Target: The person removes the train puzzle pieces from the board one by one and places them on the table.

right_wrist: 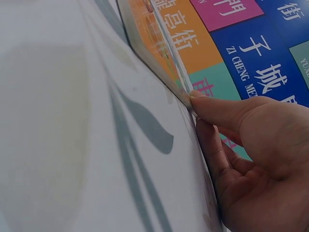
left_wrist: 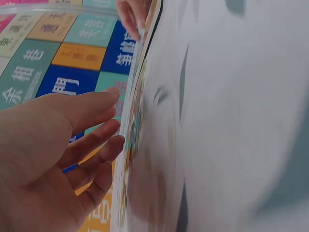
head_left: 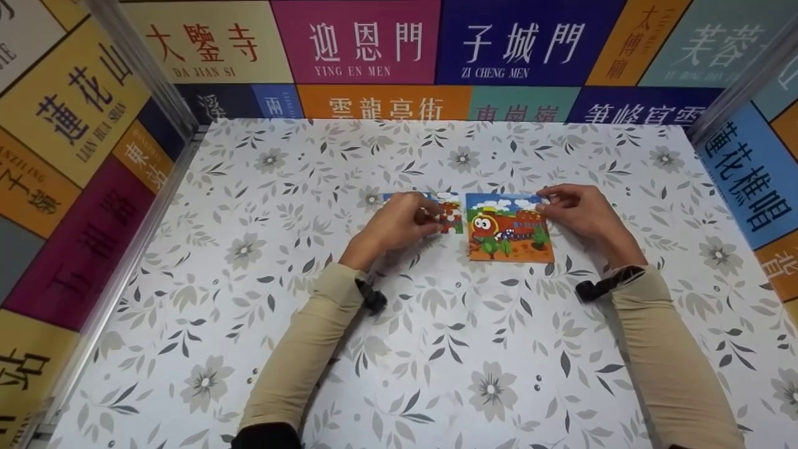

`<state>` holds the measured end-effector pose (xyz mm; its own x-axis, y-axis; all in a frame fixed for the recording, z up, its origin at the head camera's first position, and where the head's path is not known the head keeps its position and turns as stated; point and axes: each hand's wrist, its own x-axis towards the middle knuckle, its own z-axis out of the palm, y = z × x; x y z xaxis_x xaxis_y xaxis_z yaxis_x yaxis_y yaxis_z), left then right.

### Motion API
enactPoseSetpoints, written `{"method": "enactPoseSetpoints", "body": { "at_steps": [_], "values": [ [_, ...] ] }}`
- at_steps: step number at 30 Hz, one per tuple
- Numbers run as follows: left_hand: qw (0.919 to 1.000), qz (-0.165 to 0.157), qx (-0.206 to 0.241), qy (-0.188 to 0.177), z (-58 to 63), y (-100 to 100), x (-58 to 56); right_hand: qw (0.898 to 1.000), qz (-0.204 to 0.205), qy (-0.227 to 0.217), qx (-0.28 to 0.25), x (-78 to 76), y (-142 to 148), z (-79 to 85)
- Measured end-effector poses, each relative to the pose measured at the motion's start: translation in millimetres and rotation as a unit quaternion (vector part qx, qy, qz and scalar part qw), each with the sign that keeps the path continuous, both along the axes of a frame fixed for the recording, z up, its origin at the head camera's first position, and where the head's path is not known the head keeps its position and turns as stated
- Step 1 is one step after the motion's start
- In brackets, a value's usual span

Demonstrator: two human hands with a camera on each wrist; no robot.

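Note:
A square train picture board lies flat on the table, showing a red cartoon train with a face. At its upper right corner, my right hand pinches the edge between thumb and index finger. The right wrist view shows the thumb on the corner of the board. Just left of it lies a second colourful picture, largely hidden beneath my left hand. The left fingers are loosely bent over this picture, and in the left wrist view the left hand has nothing gripped.
The table has a white cover with grey flowers and leaves. Panels with large characters stand along its back, left and right sides. Each wrist carries a small black camera.

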<state>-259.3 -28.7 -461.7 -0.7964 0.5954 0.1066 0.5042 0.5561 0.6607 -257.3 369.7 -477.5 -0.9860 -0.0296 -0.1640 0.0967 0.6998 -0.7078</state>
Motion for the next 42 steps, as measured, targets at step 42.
{"method": "enactPoseSetpoints", "body": {
  "at_steps": [42],
  "values": [
    [0.9898,0.002,-0.141,0.016,-0.6,80,10.0,1.0,0.004,0.018,0.006,0.1,0,-1.2]
  ]
}}
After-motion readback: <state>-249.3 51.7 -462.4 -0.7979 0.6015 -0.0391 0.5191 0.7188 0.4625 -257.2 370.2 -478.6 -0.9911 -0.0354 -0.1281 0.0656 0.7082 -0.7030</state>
